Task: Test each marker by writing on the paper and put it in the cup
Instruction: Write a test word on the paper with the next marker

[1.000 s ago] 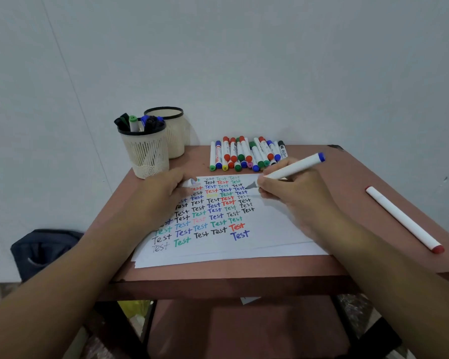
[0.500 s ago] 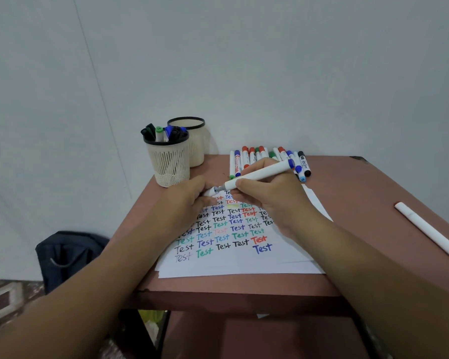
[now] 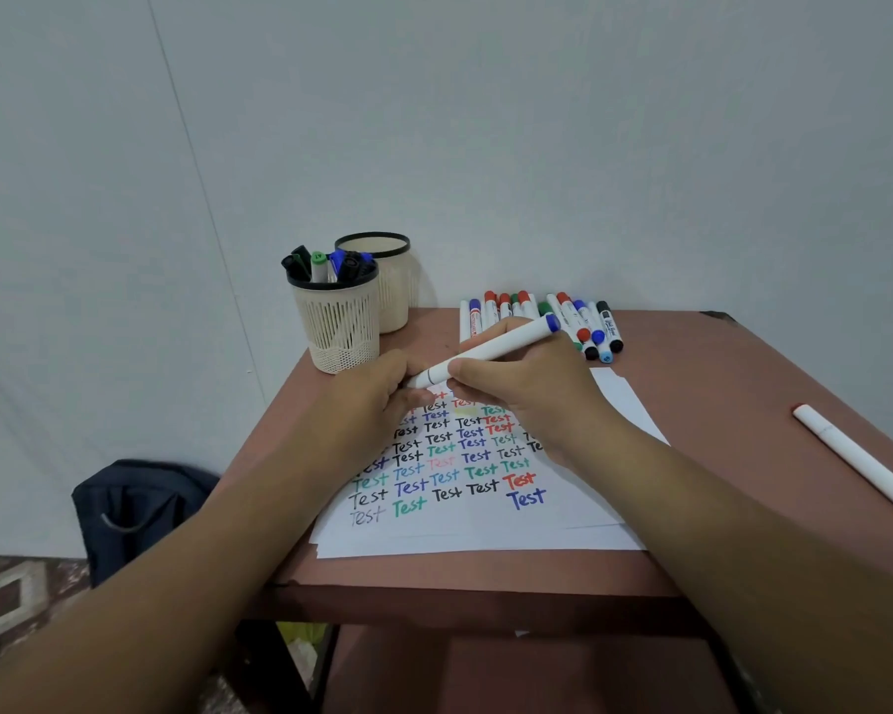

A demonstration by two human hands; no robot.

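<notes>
My right hand (image 3: 527, 389) grasps a white marker (image 3: 491, 349) with a blue end, slanted above the top of the paper (image 3: 485, 528). My left hand (image 3: 377, 399) pinches its cap end, just beside the right. The cup (image 3: 337, 322) of markers stands near the left hand.

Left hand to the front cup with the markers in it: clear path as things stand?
Probably yes. The left hand sits just below the front cup, with bare table between them. But it grips the cap end of the blue marker that the right hand holds.
</notes>
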